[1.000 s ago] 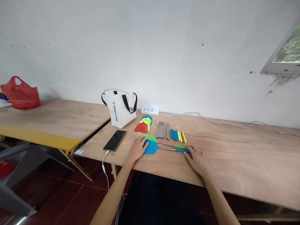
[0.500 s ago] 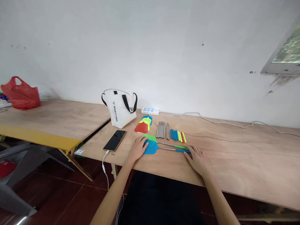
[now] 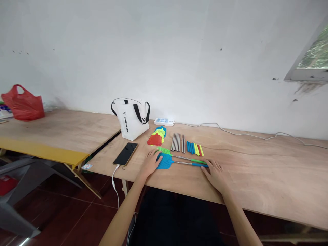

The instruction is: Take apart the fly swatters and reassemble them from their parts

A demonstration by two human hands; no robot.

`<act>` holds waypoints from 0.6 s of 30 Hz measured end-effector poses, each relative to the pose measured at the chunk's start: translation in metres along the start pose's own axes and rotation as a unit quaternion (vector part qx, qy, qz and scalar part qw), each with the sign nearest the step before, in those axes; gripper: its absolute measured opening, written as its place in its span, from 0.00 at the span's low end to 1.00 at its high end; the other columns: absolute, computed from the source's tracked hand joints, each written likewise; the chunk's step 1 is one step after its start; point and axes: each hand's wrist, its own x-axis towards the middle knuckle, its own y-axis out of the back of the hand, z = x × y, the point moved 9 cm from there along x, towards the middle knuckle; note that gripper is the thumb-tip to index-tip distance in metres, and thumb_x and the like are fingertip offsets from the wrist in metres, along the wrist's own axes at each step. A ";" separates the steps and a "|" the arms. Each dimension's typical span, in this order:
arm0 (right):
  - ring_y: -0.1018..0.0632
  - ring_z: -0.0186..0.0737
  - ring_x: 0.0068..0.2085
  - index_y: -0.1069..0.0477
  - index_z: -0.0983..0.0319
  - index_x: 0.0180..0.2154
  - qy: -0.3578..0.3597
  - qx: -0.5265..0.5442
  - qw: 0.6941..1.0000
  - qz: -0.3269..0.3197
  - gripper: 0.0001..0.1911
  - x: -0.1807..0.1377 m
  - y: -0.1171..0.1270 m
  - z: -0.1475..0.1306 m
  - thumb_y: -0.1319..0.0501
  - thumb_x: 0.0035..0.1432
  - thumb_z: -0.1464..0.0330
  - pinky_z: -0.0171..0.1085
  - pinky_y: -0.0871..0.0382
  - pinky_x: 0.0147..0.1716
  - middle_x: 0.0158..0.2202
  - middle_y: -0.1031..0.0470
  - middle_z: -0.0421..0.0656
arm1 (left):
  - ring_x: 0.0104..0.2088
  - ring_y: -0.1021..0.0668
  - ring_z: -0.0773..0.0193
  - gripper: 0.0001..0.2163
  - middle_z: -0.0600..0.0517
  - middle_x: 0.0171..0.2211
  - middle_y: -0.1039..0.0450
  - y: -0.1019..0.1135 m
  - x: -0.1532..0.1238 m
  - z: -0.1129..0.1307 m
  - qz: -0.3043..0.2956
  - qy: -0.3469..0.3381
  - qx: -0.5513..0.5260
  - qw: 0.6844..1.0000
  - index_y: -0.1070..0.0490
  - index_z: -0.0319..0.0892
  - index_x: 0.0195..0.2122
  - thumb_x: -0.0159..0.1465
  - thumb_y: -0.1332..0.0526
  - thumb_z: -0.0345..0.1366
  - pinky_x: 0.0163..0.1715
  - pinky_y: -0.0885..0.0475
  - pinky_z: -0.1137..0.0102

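Side by side on the table lie a blue fly swatter (image 3: 164,161) and a green fly swatter (image 3: 164,150), heads to the left and handles to the right. My left hand (image 3: 151,164) rests flat with its fingers on the left edges of the two heads. At the handle ends lies my right hand (image 3: 215,173), fingers stretched out, touching or covering the tips. Beyond them are loose swatter heads, one red (image 3: 154,139), one yellow (image 3: 159,134) and one blue (image 3: 162,129). Several metal rods (image 3: 176,142) and several coloured handle grips (image 3: 194,148) lie in rows.
A phone (image 3: 126,153) on a white cable lies left of my left hand. Behind it stands a white tote bag (image 3: 132,121) with black straps. A power strip (image 3: 164,121) sits by the wall, its cord running right. A red plastic bag (image 3: 24,104) is on the left table.
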 end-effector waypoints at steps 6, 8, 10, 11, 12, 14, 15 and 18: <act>0.27 0.50 0.57 0.31 0.55 0.56 -0.001 0.003 1.000 -0.003 0.22 0.000 0.000 0.000 0.53 0.70 0.55 0.48 0.35 0.52 0.55 0.27 0.48 | 0.62 0.31 0.51 0.17 0.45 0.61 0.32 0.000 0.000 0.000 0.002 -0.003 0.003 1.000 0.31 0.46 0.58 0.74 0.51 0.44 0.63 0.36 0.52; 0.27 0.50 0.57 0.31 0.55 0.56 -0.002 0.007 1.000 -0.004 0.22 0.000 0.000 0.000 0.53 0.70 0.55 0.48 0.35 0.52 0.55 0.27 0.48 | 0.62 0.30 0.51 0.17 0.45 0.61 0.32 0.000 0.000 0.000 0.005 -0.004 0.003 1.000 0.31 0.46 0.57 0.74 0.51 0.44 0.63 0.36 0.52; 0.27 0.50 0.56 0.31 0.54 0.56 -0.002 0.011 1.000 -0.005 0.22 0.000 0.000 0.000 0.53 0.70 0.55 0.48 0.35 0.53 0.55 0.27 0.47 | 0.62 0.30 0.51 0.17 0.45 0.61 0.32 0.000 0.000 0.000 0.006 -0.006 0.002 1.000 0.31 0.46 0.57 0.74 0.51 0.44 0.63 0.36 0.52; 0.27 0.50 0.56 0.31 0.54 0.56 -0.002 0.013 1.000 -0.005 0.22 0.001 0.000 0.001 0.53 0.70 0.55 0.48 0.35 0.53 0.55 0.27 0.47 | 0.62 0.30 0.51 0.17 0.45 0.61 0.32 0.000 0.000 0.000 0.005 -0.005 0.002 1.000 0.31 0.46 0.57 0.74 0.51 0.44 0.63 0.36 0.52; 0.27 0.50 0.56 0.31 0.54 0.56 -0.002 0.015 1.000 -0.006 0.22 0.001 0.000 0.001 0.53 0.70 0.55 0.48 0.36 0.53 0.55 0.27 0.47 | 0.62 0.30 0.51 0.17 0.44 0.61 0.32 0.000 0.000 0.000 0.004 -0.004 0.002 1.000 0.31 0.46 0.58 0.74 0.51 0.44 0.63 0.36 0.52; 0.27 0.50 0.56 0.31 0.55 0.56 -0.002 0.018 1.000 -0.007 0.22 0.001 0.000 0.001 0.53 0.70 0.54 0.48 0.36 0.53 0.55 0.27 0.48 | 0.62 0.31 0.51 0.17 0.45 0.61 0.32 0.000 0.000 0.000 0.002 -0.001 0.002 1.000 0.31 0.46 0.58 0.74 0.51 0.44 0.63 0.36 0.52; 0.27 0.50 0.56 0.31 0.56 0.56 -0.002 0.018 1.000 -0.007 0.22 0.001 -0.001 0.001 0.54 0.70 0.54 0.48 0.36 0.54 0.55 0.27 0.48 | 0.62 0.31 0.51 0.17 0.45 0.61 0.32 0.000 0.000 0.000 0.001 0.000 0.002 1.000 0.31 0.46 0.58 0.74 0.51 0.43 0.63 0.36 0.52; 0.27 0.51 0.56 0.31 0.56 0.56 -0.003 0.016 1.000 -0.004 0.23 0.001 -0.002 0.003 0.54 0.70 0.54 0.49 0.36 0.54 0.55 0.27 0.48 | 0.63 0.31 0.51 0.17 0.45 0.61 0.32 0.000 0.000 0.000 -0.001 0.001 0.002 1.000 0.31 0.45 0.58 0.74 0.51 0.43 0.64 0.37 0.52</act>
